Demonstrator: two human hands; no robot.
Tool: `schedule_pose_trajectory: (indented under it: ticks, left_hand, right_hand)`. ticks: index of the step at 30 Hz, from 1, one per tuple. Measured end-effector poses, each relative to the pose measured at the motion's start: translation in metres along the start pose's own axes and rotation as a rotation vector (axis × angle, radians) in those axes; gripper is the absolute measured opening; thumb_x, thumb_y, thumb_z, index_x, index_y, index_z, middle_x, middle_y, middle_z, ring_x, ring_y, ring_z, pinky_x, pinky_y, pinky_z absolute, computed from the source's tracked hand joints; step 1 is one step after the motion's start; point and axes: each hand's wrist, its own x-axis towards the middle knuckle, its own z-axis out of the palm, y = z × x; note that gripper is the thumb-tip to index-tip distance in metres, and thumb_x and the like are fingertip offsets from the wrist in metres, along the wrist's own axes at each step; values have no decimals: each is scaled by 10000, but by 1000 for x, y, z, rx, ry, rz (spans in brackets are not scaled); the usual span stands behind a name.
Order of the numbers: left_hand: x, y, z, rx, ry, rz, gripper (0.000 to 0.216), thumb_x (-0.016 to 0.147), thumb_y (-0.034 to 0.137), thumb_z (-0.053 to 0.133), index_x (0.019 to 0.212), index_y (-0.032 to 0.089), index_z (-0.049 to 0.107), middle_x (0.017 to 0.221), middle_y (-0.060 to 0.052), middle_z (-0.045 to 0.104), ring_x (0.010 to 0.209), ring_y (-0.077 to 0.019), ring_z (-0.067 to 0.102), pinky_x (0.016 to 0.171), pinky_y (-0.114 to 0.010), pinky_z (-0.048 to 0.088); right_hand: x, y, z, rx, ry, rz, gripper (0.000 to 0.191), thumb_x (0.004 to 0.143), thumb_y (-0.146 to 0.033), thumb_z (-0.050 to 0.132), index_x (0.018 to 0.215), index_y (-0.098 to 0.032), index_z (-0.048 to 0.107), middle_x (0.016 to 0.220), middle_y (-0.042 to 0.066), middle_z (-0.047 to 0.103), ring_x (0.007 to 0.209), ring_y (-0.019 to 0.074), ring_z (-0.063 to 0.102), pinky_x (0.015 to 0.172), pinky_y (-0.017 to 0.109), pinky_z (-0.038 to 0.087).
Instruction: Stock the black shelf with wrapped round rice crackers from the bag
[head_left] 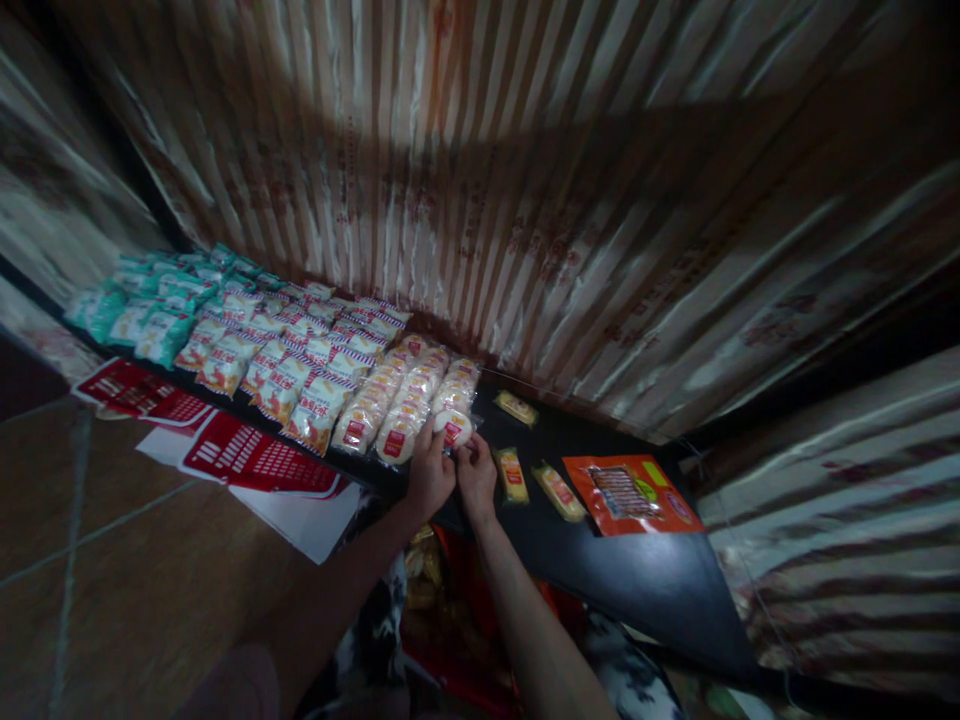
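Observation:
A clear-wrapped round white rice cracker packet (pixel 454 427) with a red label lies at the near end of the right-hand cracker row. My left hand (pixel 433 467) grips its left edge with closed fingers. At its lower right edge, my right hand (pixel 477 476) is closed in a pinch. Left of my hands, more wrapped rice crackers (pixel 396 440) stand in overlapping rows. Just right of my right hand, a small yellow snack packet (pixel 513 475) lies on the black shelf (pixel 660 580).
White-and-orange snack bags (pixel 311 412) and teal bags (pixel 161 335) fill the shelf's left. Two more yellow packets (pixel 559 492) and an orange pouch (pixel 634 494) lie right. Red printed sheets (pixel 255 455) hang along the front edge. Pleated curtain (pixel 480 200) hangs behind. Gold-wrapped items (pixel 424 570) sit below.

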Motion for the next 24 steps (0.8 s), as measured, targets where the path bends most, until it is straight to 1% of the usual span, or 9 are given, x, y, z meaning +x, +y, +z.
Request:
schedule_pose_trajectory:
  ticks: [5,9,13,19,24]
  left_hand:
    - [2,-4,0,21,-21,12,567,696,9,418,1238,162,491,1410,-107,367,1334,-266,283,1088,-467,300]
    - [-1,-6,1,40,-42,56,600,689,-8,408,1266,148,458,1439,-110,318,1365,-259,210,1111,-467,256]
    - [-4,-6,1,42,-52,89,610,698,-10,404,1291,131,424,1457,-129,280,1377,-261,168,1112,-481,242]
    - [-4,-4,1,63,-110,152,529,782,71,406,1310,109,404,1456,-149,279,1380,-260,152,1107,-492,235]
    - [-2,-9,2,117,-174,173,510,804,102,391,1313,76,400,1453,-175,280,1377,-276,154,1098,-511,246]
  right_hand:
    - [6,-3,6,-15,-12,5,418,727,-295,454,1089,-128,581,932,96,682,812,176,636,754,286,478]
    - [8,-4,6,-44,-11,-15,408,734,-280,447,1083,-120,586,922,100,682,806,182,631,755,294,477]
    - [9,-5,5,-50,-5,-13,404,735,-273,455,1085,-124,590,921,96,682,805,180,630,750,285,476]
    - [9,-11,6,-63,-34,-29,414,752,-266,436,1109,-114,582,934,109,680,809,186,630,749,290,473]
    - [11,-10,8,-79,-43,-32,414,751,-259,437,1104,-108,590,971,118,670,837,188,622,780,293,463]
